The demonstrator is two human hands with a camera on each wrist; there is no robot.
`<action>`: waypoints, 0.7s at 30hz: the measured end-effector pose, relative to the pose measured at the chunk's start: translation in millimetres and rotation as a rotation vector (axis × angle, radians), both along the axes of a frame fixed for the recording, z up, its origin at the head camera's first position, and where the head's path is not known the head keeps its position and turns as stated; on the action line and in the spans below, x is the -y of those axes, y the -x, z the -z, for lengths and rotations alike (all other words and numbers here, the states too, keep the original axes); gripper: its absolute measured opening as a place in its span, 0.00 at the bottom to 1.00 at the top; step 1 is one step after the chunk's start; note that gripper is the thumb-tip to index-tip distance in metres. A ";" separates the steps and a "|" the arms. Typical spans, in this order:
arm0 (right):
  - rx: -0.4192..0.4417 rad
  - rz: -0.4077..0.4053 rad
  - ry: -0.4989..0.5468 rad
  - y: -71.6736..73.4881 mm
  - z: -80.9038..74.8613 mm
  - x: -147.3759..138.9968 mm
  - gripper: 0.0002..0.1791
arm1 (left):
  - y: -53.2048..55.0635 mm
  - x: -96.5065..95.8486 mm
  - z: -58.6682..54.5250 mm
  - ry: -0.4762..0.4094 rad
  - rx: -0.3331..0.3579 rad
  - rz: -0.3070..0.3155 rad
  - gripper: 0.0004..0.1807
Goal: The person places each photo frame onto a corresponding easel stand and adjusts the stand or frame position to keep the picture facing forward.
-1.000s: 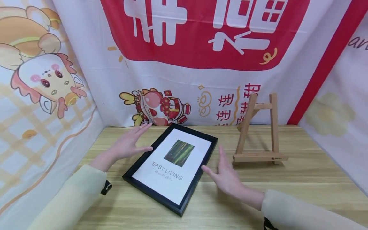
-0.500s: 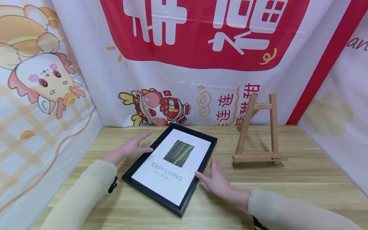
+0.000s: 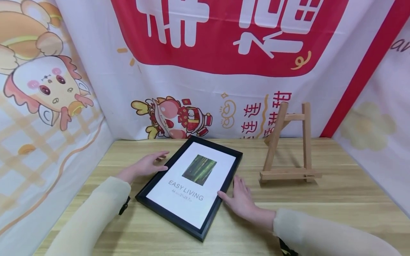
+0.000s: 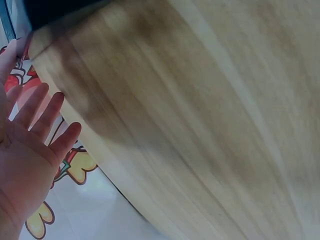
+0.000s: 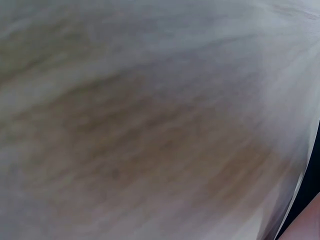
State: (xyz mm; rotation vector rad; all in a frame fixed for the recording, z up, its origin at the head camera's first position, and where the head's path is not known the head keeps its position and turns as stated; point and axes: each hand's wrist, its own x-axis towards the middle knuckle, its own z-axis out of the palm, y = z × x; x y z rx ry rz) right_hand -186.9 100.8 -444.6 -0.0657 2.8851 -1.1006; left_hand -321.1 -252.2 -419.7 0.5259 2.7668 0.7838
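Printed cloths hang behind and along the sides of a wood-grain table. Face up on the table, the frame lies flat between the hands; the easel stands apart from it. Left hand: fingers loosely spread, thumb at the frame's edge. Right hand: thumb over the opposite edge, grip indeterminable. Handling appears barely begun; any lifting remains undone.
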 end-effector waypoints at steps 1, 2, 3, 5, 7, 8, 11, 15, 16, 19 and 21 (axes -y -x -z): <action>-0.005 -0.002 -0.001 0.3 0.1 0.0 0.50 | 0.4 -0.3 0.4 -0.005 0.004 0.001 0.39; -0.004 -0.002 -0.001 0.5 0.1 0.1 0.50 | 0.8 -0.6 0.8 -0.007 0.002 0.007 0.39; -0.004 0.000 -0.001 0.8 0.2 0.4 0.50 | 1.1 -1.2 0.7 -0.013 0.003 0.006 0.38; -0.002 0.004 0.000 1.4 0.5 1.3 0.49 | 1.6 -2.0 0.9 -0.019 -0.005 0.018 0.37; -0.001 0.010 0.002 2.1 1.1 2.0 0.49 | 2.2 -2.8 1.2 -0.022 -0.009 0.028 0.36; 0.000 0.013 0.004 2.3 1.3 2.3 0.49 | 2.5 -3.1 1.6 -0.020 -0.010 0.035 0.36; 0.002 0.024 0.017 3.3 2.4 2.9 0.49 | 3.3 -4.6 2.9 -0.018 0.002 0.042 0.34; 0.000 0.042 0.045 4.0 4.0 3.5 0.49 | 4.4 -7.2 4.2 -0.019 0.033 0.034 0.33; -0.003 0.044 0.055 4.0 4.3 3.9 0.49 | 4.1 -7.8 4.1 -0.021 0.041 0.031 0.33; -0.007 0.052 0.075 4.5 4.4 4.3 0.48 | 2.8 -10.4 3.7 -0.050 0.078 -0.004 0.33; -0.007 0.056 0.087 5.2 3.8 4.2 0.48 | 2.2 -12.1 4.1 -0.081 0.102 -0.026 0.33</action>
